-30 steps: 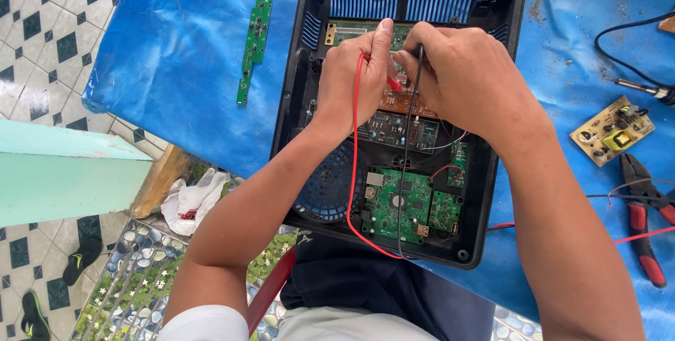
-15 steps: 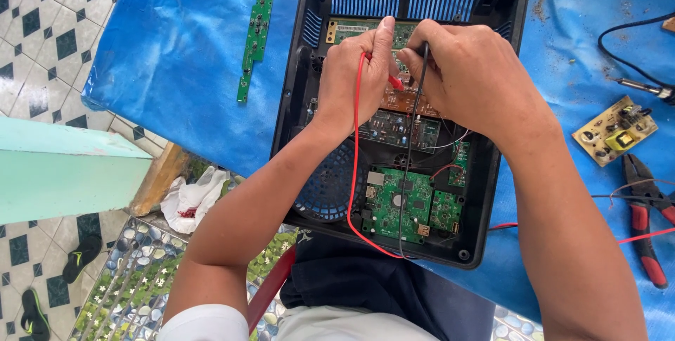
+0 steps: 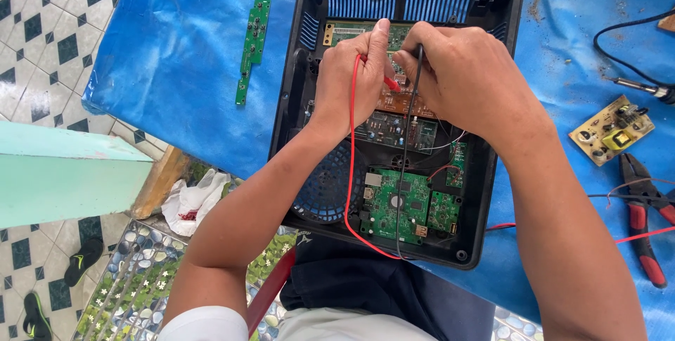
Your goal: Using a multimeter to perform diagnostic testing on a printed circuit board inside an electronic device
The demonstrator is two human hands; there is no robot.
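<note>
Blue sheet open leftward; pliers crowd the right.

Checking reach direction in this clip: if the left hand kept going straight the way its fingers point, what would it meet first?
The left hand, holding the red probe, points toward the case's far end. Likely first: the green board just beyond its fingertips, then the blue vent grille. Depth is unclear.

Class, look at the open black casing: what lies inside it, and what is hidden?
Inside the black casing lie green circuit boards, a brown board and a round blue grille. The left hand and right hand, holding probes, hide the boards' upper part.
</note>
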